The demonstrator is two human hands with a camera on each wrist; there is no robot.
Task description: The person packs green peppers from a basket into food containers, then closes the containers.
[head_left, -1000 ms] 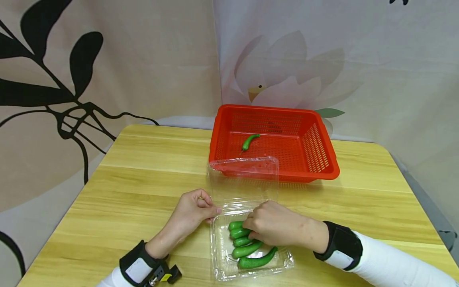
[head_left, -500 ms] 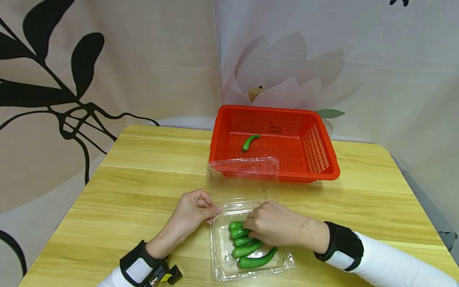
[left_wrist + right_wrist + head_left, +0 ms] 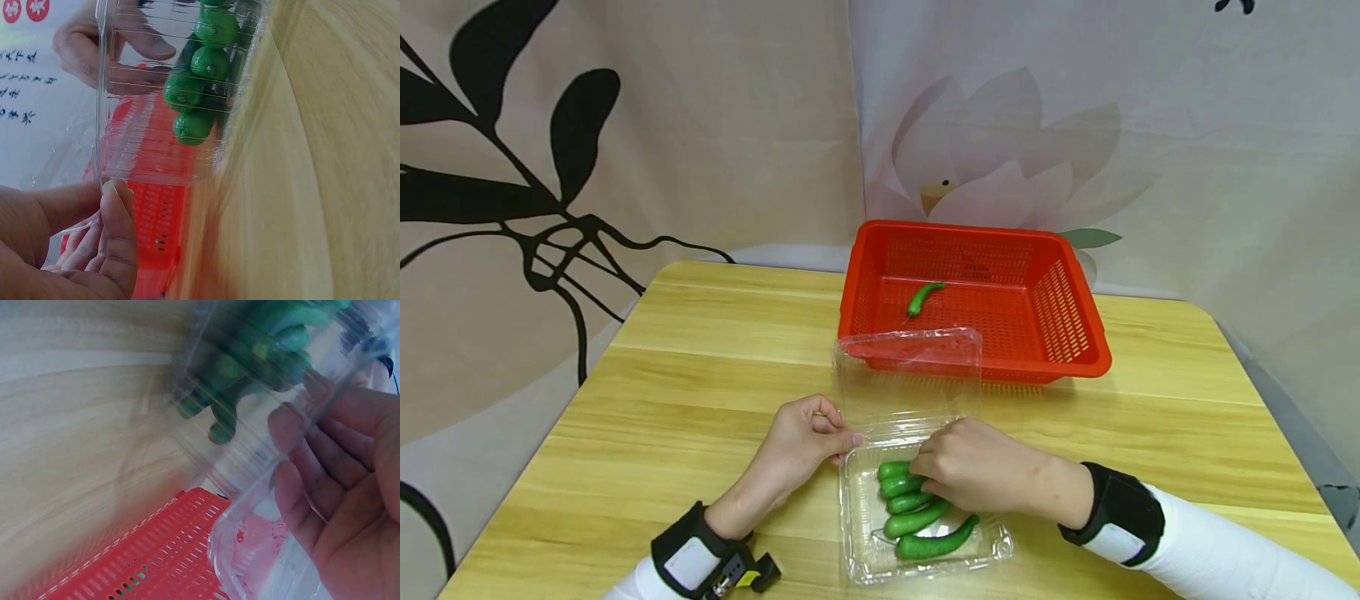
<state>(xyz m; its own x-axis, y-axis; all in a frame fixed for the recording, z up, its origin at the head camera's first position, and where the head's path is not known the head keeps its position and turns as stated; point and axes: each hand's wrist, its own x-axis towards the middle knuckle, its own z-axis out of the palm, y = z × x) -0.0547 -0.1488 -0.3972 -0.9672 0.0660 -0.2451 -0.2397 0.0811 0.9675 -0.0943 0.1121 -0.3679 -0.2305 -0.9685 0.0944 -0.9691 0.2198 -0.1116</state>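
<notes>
A clear plastic box (image 3: pixel 852 542) lies open on the table. Several green chili peppers (image 3: pixel 934 546) sit in a row inside it. My left hand (image 3: pixel 801 442) pinches the box's left edge by the lid hinge; the left wrist view shows thumb and finger (image 3: pixel 115 212) on the thin rim. My right hand (image 3: pixel 973 467) reaches into the box from the right, fingertips over the upper peppers. In the right wrist view its fingers (image 3: pixel 290 431) show blurrily through the clear wall near the peppers. Whether they pinch one is hidden. The lid (image 3: pixel 910 396) stands behind, partly in front of the basket.
A red plastic basket (image 3: pixel 1071 367) stands behind the box at the back of the wooden table (image 3: pixel 700 358). One green chili pepper (image 3: pixel 922 298) lies in it. Printed cloth (image 3: pixel 737 125) hangs behind the table.
Both hands stay almost in place. The right hand and the upper peppers have shifted only slightly, and the box has moved a touch.
</notes>
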